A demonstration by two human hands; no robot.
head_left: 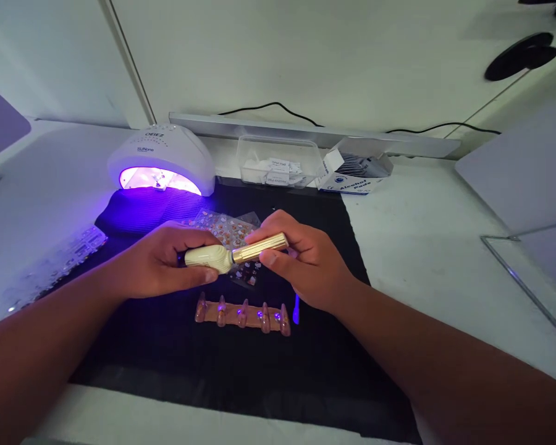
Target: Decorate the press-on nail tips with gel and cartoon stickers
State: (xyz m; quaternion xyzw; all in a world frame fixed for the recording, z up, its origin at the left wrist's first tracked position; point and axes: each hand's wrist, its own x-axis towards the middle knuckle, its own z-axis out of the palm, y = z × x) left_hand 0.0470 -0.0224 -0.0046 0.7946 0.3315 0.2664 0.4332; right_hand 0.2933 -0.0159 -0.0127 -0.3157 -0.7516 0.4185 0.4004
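Note:
My left hand [169,259] grips the cream, ridged body of a nail polish bottle [208,258], which lies tilted in the air. My right hand [310,259] pinches its gold fluted cap [262,247]. Bottle and cap are in line, with a narrow dark neck showing between them; whether they are still joined I cannot tell. Below the hands, several pinkish, glittery false nails [243,314] stand in a row on a tan strip [231,314]. Patterned nail sticker sheets [231,230] lie partly hidden behind the hands. Near my right wrist lies a small blue-lit stick [296,309].
A white nail lamp [167,148], glowing purple, stands at the back left on the black cloth [204,377]. Behind are a clear plastic box [278,154] with packets and an alcohol pads box [354,182]. A shiny clear strip [60,262] lies left; a metal bracket [523,284] is right.

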